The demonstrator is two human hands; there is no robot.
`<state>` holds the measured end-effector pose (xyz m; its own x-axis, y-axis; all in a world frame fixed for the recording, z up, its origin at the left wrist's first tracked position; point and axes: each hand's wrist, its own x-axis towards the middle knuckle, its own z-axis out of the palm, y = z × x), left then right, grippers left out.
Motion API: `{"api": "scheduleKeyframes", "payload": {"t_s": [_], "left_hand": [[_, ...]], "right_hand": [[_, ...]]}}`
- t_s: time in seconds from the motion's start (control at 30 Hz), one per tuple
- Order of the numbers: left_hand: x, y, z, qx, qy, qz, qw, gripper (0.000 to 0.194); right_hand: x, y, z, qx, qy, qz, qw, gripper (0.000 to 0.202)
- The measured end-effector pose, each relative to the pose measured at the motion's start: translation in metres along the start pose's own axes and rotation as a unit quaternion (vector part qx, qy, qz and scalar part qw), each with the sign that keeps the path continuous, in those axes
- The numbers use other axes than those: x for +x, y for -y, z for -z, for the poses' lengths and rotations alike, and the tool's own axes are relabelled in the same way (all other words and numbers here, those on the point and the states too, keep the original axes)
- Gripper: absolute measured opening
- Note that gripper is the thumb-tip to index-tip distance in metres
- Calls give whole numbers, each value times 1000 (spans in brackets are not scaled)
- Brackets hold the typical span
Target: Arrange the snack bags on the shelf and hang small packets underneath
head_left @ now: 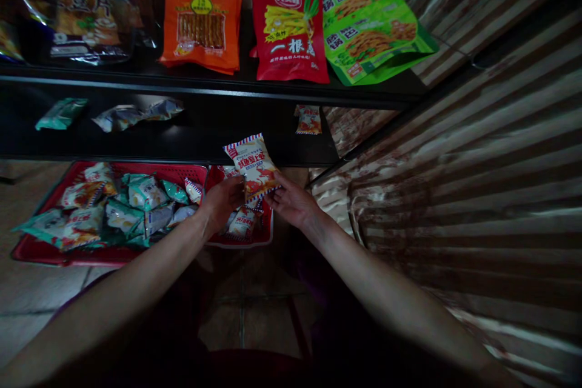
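Snack packet (255, 168), white and red, pinched at its sides by your left hand (221, 201) and right hand (293, 201); squeeze lightly

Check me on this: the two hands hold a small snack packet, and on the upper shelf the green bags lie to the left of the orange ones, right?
Not quite: the head view shows the green bags on the upper shelf to the right of the orange bags, with red bags in between. The left hand and right hand do hold a small snack packet.
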<state>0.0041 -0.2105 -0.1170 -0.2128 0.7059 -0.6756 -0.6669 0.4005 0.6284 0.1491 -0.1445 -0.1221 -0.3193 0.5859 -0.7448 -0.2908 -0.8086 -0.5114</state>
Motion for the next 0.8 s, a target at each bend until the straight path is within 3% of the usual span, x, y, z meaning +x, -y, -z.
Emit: {"api": "scheduleKeyframes", "payload": {"t_s": [0.17,0.33,0.63,0.8], "left_hand": [[1,14,4,7,59,-26,998,19],[1,17,5,-3,39,-74,996,21],[0,20,-4,43,34,-76,996,29],[-1,22,-11,49,40,-84,994,28]], "right_hand": [[2,-7,-1,14,-7,-4,1000,4],[3,-11,2,-3,-2,7,1000,7],[9,-7,19,-72,24,89,993,25],[12,-6,24,-63,26,99,993,26]]}}
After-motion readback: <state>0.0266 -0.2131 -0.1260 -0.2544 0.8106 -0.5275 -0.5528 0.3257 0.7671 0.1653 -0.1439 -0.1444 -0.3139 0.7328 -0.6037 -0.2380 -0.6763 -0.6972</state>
